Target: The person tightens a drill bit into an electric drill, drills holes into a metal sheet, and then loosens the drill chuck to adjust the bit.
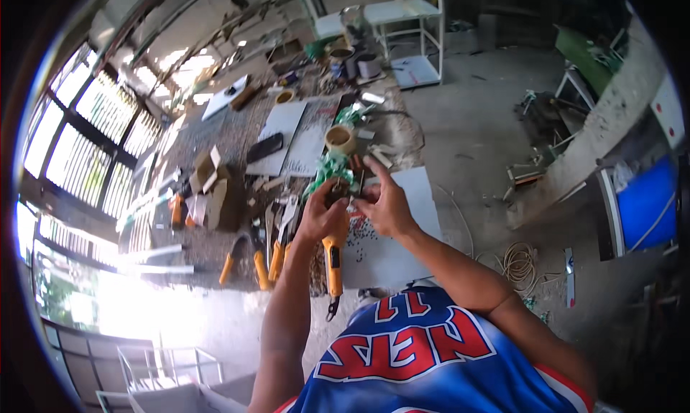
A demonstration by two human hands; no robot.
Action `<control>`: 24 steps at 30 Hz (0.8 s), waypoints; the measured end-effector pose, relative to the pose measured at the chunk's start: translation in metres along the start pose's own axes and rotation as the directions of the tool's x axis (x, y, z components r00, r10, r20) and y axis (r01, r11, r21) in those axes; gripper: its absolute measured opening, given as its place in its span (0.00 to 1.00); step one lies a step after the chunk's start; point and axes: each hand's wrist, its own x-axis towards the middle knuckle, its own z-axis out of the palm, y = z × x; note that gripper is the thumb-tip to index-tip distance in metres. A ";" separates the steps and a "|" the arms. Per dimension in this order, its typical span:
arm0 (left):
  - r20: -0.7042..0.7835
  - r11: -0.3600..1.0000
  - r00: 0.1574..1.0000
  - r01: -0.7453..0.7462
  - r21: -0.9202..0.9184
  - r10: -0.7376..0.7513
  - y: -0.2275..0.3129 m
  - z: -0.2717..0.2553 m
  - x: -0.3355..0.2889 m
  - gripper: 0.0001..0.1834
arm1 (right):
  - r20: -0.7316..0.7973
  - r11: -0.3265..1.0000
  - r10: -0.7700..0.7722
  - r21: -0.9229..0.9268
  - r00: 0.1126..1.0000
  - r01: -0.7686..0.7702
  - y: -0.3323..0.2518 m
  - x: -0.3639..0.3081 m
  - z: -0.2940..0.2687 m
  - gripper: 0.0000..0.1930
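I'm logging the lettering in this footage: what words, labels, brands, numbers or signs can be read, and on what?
Blue jersey: large red letters and a number with white edging, legible but not copied out here.
Yellow tool: any marking is too small to read.
Elsewhere, nothing legible.

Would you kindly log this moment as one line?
left hand: grip unclear; right hand: beside left, index extended; yellow tool: near hands; pale sheet: dark bits scattered

Red white-edged lettering point(413, 350) and number point(388, 309), blue jersey point(474, 386)
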 end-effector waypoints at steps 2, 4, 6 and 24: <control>-0.013 0.997 0.998 0.065 0.031 -0.065 0.013 0.002 -0.007 0.18 | -0.016 0.954 -0.085 -0.289 0.996 0.076 0.005 -0.001 -0.001 0.33; -0.047 0.995 0.996 0.082 0.059 -0.079 0.018 0.001 -0.013 0.18 | 0.063 0.966 -0.201 -0.152 0.978 0.208 0.026 0.003 -0.005 0.28; -0.113 0.995 0.990 0.093 0.046 -0.087 0.013 -0.002 -0.021 0.18 | 0.117 0.955 0.111 0.262 0.987 -0.139 0.032 0.004 -0.017 0.17; -0.319 0.970 0.937 0.197 0.139 -0.145 0.025 0.008 -0.028 0.16 | 0.002 0.972 -0.212 0.102 0.977 0.211 -0.046 0.068 -0.012 0.08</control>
